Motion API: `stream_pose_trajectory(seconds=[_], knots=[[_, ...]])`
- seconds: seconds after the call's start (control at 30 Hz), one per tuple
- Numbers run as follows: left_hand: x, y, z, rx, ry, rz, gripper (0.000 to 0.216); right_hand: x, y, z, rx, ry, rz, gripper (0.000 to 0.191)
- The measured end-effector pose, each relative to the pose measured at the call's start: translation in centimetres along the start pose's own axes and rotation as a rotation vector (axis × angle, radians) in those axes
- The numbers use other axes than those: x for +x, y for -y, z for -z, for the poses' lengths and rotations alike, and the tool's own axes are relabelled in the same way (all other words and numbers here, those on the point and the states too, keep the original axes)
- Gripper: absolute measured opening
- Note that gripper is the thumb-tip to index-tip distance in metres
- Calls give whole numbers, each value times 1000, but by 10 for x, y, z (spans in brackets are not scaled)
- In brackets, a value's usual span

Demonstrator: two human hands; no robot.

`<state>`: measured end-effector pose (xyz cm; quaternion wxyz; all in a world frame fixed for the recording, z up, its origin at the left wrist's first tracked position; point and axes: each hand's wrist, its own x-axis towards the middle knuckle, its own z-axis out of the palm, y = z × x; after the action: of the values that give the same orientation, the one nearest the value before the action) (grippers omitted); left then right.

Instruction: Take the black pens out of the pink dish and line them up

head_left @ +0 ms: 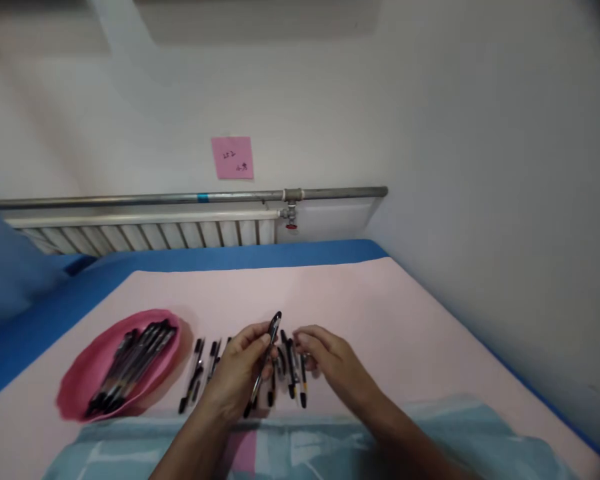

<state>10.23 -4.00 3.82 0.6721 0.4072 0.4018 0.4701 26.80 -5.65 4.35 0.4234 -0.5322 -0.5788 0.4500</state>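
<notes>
Pen (258, 381) slanted in my left hand (240, 367), pinched mid-barrel (presumably for control), toward the table's (355, 293) near edge; remotely, I cannot tell whether my right hand (333, 353), fingers curled, grips anything. Pink basket (80, 377) nearer the left edge, apparently for easy reach.

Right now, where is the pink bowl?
In the head view, the pink bowl is at lower left, left of the left hand, with pens inside.

Light is dim and grey; the held pen (274, 327) glints, soft shadow edges the bowl (87, 371), and the blue cloth (5, 267) blurs.
</notes>
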Motion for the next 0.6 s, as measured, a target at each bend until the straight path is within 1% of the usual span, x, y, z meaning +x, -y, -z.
stream_pose_trajectory(seconds=[0.07, 0.13, 0.23, 0.3, 0.33, 0.4, 0.47, 0.6], knots=[[-5, 11, -19, -132, 56, 68, 29, -4, 3, -8, 114, 24, 1, 32], [-10, 19, -30, -184, 68, 114, 27, -6, 3, -14, 221, 16, -56, 36], [-16, 25, -37, -180, 98, 210, 24, -6, 0, -19, 338, -118, -89, 34], [-19, 27, -40, -145, 93, 306, 29, -4, -3, -19, 388, -192, -80, 32], [-20, 27, -42, -130, 73, 343, 32, -3, -5, -19, 406, -203, -82, 31], [-22, 27, -47, -106, 20, 386, 40, -2, -9, -19, 415, -201, -90, 30], [-23, 27, -50, -89, -11, 390, 49, -1, -12, -19, 384, -215, -89, 29], [-26, 26, -54, -73, -16, 389, 60, -1, -13, -20, 310, -257, -79, 26]])
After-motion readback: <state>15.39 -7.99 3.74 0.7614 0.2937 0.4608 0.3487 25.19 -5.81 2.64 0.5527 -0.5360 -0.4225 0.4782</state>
